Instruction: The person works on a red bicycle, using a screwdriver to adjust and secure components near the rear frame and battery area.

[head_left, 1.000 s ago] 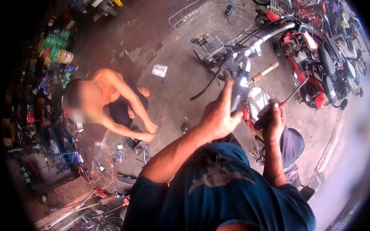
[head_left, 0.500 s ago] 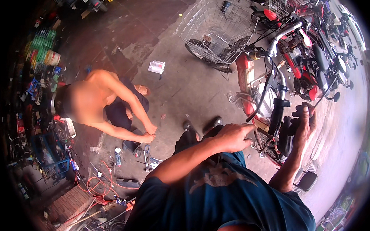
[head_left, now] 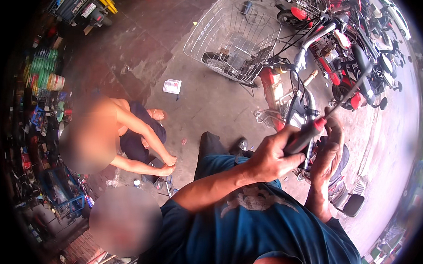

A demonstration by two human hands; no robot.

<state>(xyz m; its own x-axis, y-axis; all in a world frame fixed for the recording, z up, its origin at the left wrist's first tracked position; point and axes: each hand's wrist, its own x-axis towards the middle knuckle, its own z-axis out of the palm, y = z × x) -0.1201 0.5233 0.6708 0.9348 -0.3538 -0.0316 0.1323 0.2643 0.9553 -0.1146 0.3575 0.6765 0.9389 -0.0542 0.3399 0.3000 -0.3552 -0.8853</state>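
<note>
My left hand (head_left: 273, 158) is closed around the dark handle of a screwdriver (head_left: 305, 139) with a red collar. Its long thin shaft points up and to the right. At the collar end my right hand (head_left: 325, 158) has its fingers curled against the tool, and part of its grip is hidden. Both hands are in front of my chest, over the handlebar (head_left: 321, 34) of a bicycle or electric bike. A wire basket (head_left: 231, 43) is fixed at its front. The near handlebar grip is largely covered by my hands.
A person (head_left: 139, 127) crouches on the left, hands together low over the floor. A white packet (head_left: 172, 86) lies on the concrete. More parked bikes (head_left: 358, 57) stand at the upper right. Crowded shelves of parts and a blue crate (head_left: 69, 204) line the left side.
The screwdriver has moved left and nearer my chest, from my right hand alone into my left hand's grip. A blurred round patch has appeared at lower left. The view has shifted slightly.
</note>
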